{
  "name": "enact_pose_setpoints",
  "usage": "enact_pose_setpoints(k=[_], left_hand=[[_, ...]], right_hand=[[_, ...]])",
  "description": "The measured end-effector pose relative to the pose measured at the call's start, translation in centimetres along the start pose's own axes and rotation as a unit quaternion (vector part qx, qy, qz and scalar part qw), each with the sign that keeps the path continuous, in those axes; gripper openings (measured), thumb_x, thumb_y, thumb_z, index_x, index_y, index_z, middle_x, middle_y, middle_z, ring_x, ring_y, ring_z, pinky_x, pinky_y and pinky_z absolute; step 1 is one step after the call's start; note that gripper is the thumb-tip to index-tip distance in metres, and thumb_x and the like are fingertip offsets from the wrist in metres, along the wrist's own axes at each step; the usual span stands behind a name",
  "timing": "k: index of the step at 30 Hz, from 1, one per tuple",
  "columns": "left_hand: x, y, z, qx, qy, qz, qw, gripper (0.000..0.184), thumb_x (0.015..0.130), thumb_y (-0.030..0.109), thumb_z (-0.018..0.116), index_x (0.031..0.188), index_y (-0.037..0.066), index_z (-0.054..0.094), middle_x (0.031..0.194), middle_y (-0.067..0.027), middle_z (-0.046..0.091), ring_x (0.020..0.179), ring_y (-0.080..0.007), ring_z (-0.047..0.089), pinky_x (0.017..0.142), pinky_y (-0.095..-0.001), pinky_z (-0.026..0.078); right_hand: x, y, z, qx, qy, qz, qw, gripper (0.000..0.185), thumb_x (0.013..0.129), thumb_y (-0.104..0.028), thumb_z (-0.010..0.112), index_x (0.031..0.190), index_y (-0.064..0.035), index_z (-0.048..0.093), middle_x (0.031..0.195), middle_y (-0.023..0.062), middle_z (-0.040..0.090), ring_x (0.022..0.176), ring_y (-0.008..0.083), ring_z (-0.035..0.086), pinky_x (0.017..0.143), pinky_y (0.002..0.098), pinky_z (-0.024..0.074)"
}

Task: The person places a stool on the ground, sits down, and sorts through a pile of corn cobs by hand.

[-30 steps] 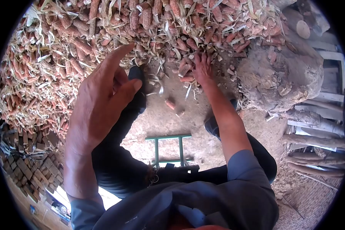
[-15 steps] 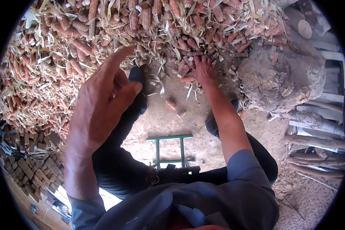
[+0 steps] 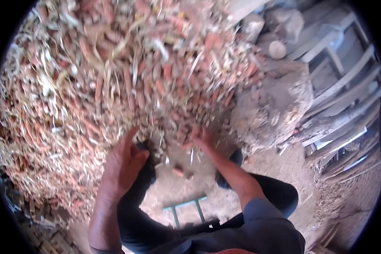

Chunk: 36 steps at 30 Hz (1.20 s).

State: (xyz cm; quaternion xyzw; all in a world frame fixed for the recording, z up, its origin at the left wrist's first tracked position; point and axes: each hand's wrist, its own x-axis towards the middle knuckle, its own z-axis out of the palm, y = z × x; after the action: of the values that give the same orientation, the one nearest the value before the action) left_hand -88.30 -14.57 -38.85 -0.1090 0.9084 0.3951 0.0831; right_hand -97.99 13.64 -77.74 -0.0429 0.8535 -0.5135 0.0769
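Note:
My left hand (image 3: 125, 163) is raised in front of the pile, its index finger stretched out and its thumb apart, with nothing visible in its grasp. My right hand (image 3: 203, 139) reaches down to the near edge of the heap, at a few reddish corn cobs (image 3: 183, 134). Blur smears its fingers, so whether they hold a cob cannot be made out. The large pile of corn cobs (image 3: 101, 91), mixed with pale dry husks, spreads beyond both hands. One loose cob (image 3: 178, 171) lies on the dirt floor between my feet.
A big pale stump-like block (image 3: 275, 106) stands right of the pile. Farther right are stacked wooden poles and boards (image 3: 338, 122). A green metal frame (image 3: 185, 206) is below, between my legs. Bricks (image 3: 42, 239) lie at the lower left.
The view has tilted up and turned, showing more of the pile and blurring the picture. Both hands appear lower in the frame. My right hand stays at the pile's edge; my left stays raised.

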Motion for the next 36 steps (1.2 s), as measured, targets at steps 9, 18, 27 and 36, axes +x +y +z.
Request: enact_pose_setpoints(k=[9, 18, 27, 36], left_hand=[[-0.1, -0.7, 0.1, -0.003, 0.021, 0.023, 1.000, 0.065, 0.090, 0.018, 0.075, 0.149, 0.007, 0.050, 0.076, -0.0116, 0.061, 0.068, -0.0239, 0.059, 0.066, -0.0395, 0.049], [0.6, -3.2, 0.5, 0.015, 0.084, 0.074, 0.994, 0.061, 0.094, 0.023, 0.073, 0.148, 0.006, 0.051, 0.065, -0.0079, 0.055, 0.060, -0.0186, 0.053, 0.058, -0.0382, 0.043], [0.9, -4.0, 0.4, -0.014, 0.111, 0.111, 0.988, 0.058, 0.095, 0.023, 0.072, 0.146, 0.004, 0.052, 0.064, -0.0092, 0.058, 0.060, -0.0199, 0.055, 0.059, -0.0400, 0.045], [0.5, -3.4, -1.1, 0.024, 0.076, 0.028, 0.996, 0.056, 0.092, 0.025, 0.075, 0.143, 0.014, 0.055, 0.073, -0.0174, 0.061, 0.072, -0.0343, 0.064, 0.069, -0.0457, 0.050]], right_hand=[[-15.8, -7.0, -2.2, 0.491, -0.383, 0.432, 0.652, 0.016, 0.100, -0.021, 0.067, 0.108, -0.0085, 0.061, 0.090, 0.0053, 0.064, 0.059, 0.0138, 0.058, 0.046, 0.0336, 0.0505], [15.7, -45.3, -28.3, 0.487, -0.100, -0.036, 0.867, 0.062, 0.110, -0.037, 0.048, 0.160, -0.0049, 0.028, 0.145, 0.0250, 0.051, 0.123, 0.0397, 0.062, 0.102, 0.0489, 0.0594], [9.0, -34.3, -15.2, 0.073, 0.052, -0.007, 0.996, 0.063, 0.097, -0.025, 0.072, 0.153, -0.0103, 0.047, 0.145, 0.0188, 0.058, 0.108, 0.0280, 0.070, 0.067, 0.0332, 0.0632], [-11.2, -5.0, -3.0, -0.045, -0.139, 0.054, 0.988, 0.069, 0.082, -0.030, 0.081, 0.141, -0.0050, 0.055, 0.130, 0.0160, 0.064, 0.114, 0.0295, 0.066, 0.089, 0.0444, 0.0572]])
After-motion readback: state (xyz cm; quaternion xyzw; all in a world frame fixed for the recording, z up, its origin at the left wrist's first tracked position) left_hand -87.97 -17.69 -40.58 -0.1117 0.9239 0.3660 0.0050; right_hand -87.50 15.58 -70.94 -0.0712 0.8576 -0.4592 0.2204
